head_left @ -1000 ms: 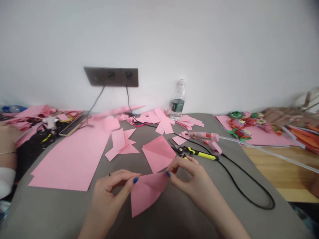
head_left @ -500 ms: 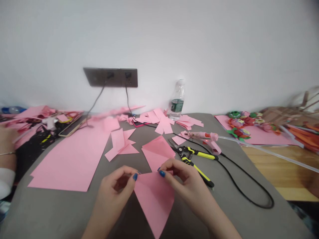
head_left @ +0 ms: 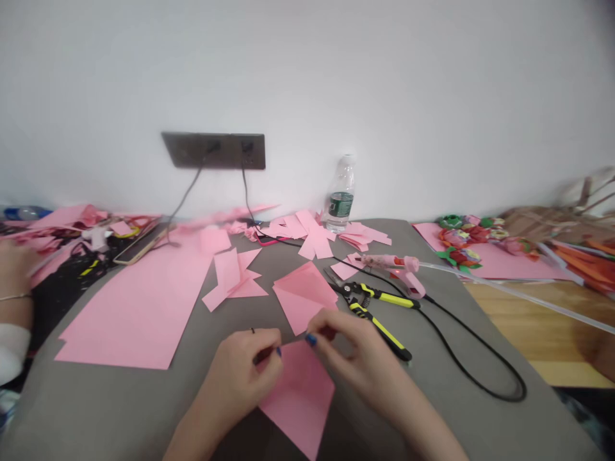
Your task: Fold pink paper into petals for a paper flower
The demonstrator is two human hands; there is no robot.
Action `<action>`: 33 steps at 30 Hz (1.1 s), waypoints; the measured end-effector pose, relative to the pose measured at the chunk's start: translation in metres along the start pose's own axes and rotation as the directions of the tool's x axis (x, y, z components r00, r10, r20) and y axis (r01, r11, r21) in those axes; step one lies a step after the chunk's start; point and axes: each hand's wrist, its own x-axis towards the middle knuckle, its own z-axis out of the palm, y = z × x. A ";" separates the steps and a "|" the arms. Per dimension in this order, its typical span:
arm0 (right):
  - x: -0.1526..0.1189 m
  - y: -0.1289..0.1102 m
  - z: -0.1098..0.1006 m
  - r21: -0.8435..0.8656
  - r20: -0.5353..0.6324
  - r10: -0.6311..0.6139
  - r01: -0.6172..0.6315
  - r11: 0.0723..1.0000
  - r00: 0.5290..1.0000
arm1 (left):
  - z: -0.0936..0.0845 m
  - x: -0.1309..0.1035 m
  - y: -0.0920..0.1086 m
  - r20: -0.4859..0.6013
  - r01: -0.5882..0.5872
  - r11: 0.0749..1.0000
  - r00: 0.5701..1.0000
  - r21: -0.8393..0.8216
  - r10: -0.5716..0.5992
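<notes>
Between my two hands hangs a pink sheet of paper, its lower corner pointing down toward the table's front. My left hand is closed on its upper left edge, thumb and fingers pinched. At the top edge my right hand pinches the same sheet, its blue thumbnail showing. Just beyond my hands lie other pink square sheets, stacked unevenly. To their right rest pliers with yellow and black handles, spread apart.
A pink glue gun with a clear stick and black cord lies at right. Large pink sheets and paper scraps cover the left. A bottle stands by the wall. Paper flowers lie far right; another person's arm is far left.
My left hand has moved right along the sheet's top edge, closer to my right hand, and its fingers have curled in. The sheet has turned, its lower corner shifting slightly right.
</notes>
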 end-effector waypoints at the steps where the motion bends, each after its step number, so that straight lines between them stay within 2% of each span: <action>1: 0.000 0.002 -0.007 -0.003 -0.043 0.020 -0.020 1.000 0.999 | -0.002 -0.001 -0.005 -0.030 0.009 1.000 0.999 -0.005 -0.009; 3: -0.001 0.005 -0.018 -0.002 -0.125 0.066 -0.067 0.998 0.990 | -0.004 -0.004 -0.012 -0.080 0.007 1.000 0.997 -0.020 -0.008; 5: -0.001 0.004 -0.018 0.023 -0.152 0.058 -0.056 0.998 0.987 | -0.005 -0.005 -0.013 -0.088 -0.014 1.000 0.996 -0.025 0.011; 8: 0.001 -0.001 0.001 0.078 -0.045 0.013 -0.009 0.997 0.999 | -0.001 -0.003 -0.006 -0.075 -0.069 0.997 0.995 -0.019 0.067; 10: 0.003 -0.004 0.016 0.115 0.032 0.020 -0.024 0.993 0.999 | 0.001 -0.003 0.000 -0.073 -0.108 0.994 0.992 -0.026 0.106; 12: 0.004 -0.005 0.024 0.147 0.040 0.047 -0.052 0.988 0.998 | 0.001 -0.003 0.004 -0.073 -0.135 0.990 0.989 -0.030 0.132; 15: 0.005 -0.007 0.025 0.201 0.035 0.063 -0.069 0.977 0.997 | 0.000 -0.004 0.007 -0.063 -0.147 0.989 0.987 -0.020 0.146; 20: 0.006 -0.011 0.019 0.261 0.105 0.085 -0.110 0.959 0.991 | -0.002 -0.005 0.012 -0.033 -0.136 0.990 0.990 -0.021 0.136; 23: 0.005 -0.009 0.009 0.242 0.012 0.068 -0.069 0.968 0.998 | -0.006 -0.007 0.009 -0.059 -0.128 0.992 0.990 -0.010 0.127; 25: 0.003 -0.004 -0.006 0.229 -0.081 0.059 -0.039 0.973 0.995 | -0.010 -0.009 0.000 -0.087 -0.106 0.994 0.991 -0.007 0.105; 29: -0.005 0.003 -0.039 0.216 -0.297 0.066 0.000 0.976 0.952 | -0.018 -0.013 -0.024 -0.148 0.008 0.999 0.989 -0.035 -0.013; 31: -0.006 0.002 -0.045 0.200 -0.288 0.073 -0.015 0.980 0.955 | -0.020 -0.013 -0.029 -0.175 0.054 0.995 0.982 -0.086 -0.068; 33: -0.005 -0.001 -0.040 0.177 -0.220 0.089 -0.050 0.983 0.971 | -0.020 -0.011 -0.024 -0.159 0.057 0.984 0.984 -0.170 -0.084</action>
